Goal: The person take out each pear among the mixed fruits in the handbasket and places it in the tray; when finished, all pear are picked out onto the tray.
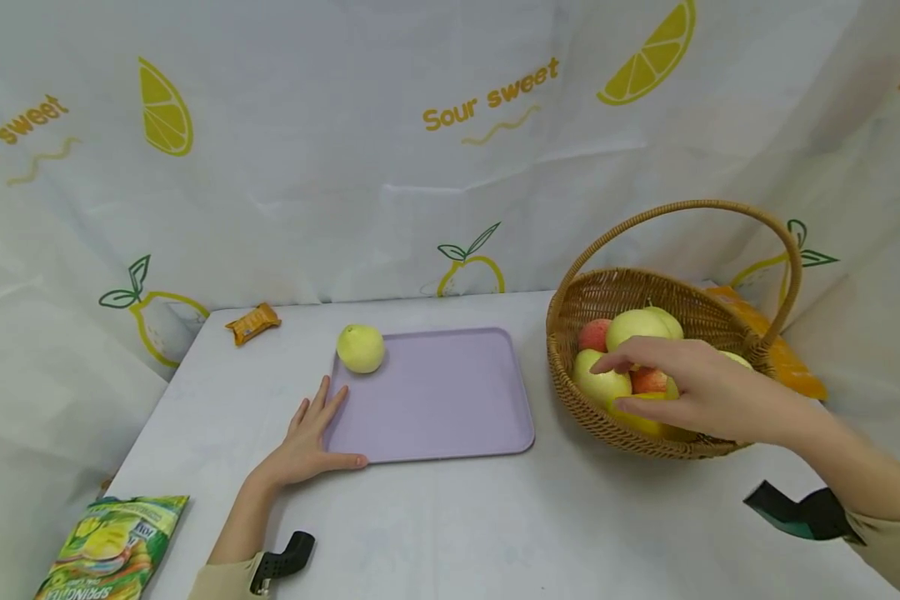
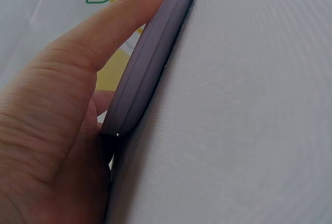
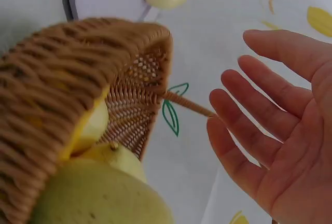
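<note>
A flat lilac tray lies on the white table with one pale yellow-green pear at its far left corner. Fingers spread, my left hand rests around the tray's near left corner; in the left wrist view the thumb lies on the tray rim. My right hand hovers over the wicker basket, its fingers loosely bent and holding nothing. Inside the basket are several pears, red fruits and something bright yellow, partly hidden by the hand.
The basket's tall handle arches above the fruit. An orange packet lies behind the basket at the right. A small orange wrapped snack sits at the back left, and a green-yellow bag at the front left. A printed curtain hangs behind.
</note>
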`<state>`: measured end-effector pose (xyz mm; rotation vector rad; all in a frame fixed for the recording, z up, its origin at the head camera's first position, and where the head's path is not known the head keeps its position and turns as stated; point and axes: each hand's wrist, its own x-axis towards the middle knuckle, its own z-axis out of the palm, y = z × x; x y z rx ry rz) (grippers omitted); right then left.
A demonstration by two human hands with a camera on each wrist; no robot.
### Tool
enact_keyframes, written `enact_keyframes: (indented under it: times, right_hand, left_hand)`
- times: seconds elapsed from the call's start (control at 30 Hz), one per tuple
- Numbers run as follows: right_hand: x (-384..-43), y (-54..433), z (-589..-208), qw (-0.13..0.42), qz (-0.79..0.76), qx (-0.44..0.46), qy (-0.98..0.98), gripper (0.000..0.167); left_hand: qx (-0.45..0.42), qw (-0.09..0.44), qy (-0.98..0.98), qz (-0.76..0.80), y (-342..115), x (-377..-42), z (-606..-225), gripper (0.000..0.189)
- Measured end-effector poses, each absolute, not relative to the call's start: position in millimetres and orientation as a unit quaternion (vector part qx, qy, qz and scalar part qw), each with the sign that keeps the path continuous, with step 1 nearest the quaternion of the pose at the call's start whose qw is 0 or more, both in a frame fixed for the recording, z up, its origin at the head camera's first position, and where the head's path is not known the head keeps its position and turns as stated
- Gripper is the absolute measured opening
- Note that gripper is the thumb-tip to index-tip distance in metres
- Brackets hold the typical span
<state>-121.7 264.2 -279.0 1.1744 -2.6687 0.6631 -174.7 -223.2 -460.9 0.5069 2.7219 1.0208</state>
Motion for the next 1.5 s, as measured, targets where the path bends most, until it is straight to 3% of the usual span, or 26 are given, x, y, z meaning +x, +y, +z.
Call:
enact_keyframes:
  times: [0.27, 0.93, 1.37, 1.5]
  right_hand:
    - [-153, 286, -254, -0.009, 0.145, 0.324, -0.935, 0.038]
    - [-242, 301, -243, -0.314, 0.101, 0.257, -0.908, 0.074]
    - [-259, 293, -251, -0.405, 0.046, 0.211, -0.888, 0.089]
    - [-262, 291, -254, -0.419, 0.039, 0.222, -0.880, 0.086]
  left_hand:
    - [0.171, 0.094, 0.917, 0.347, -224, -175, -461, 0.114]
    - [0.172, 0.091, 0.918, 0.344, -224, -175, -463, 0.115]
    - [0.175, 0.091, 0.918, 0.343, -224, -175, -463, 0.115]
    - [0.175, 0.092, 0.918, 0.343, -224, -175, -462, 0.115]
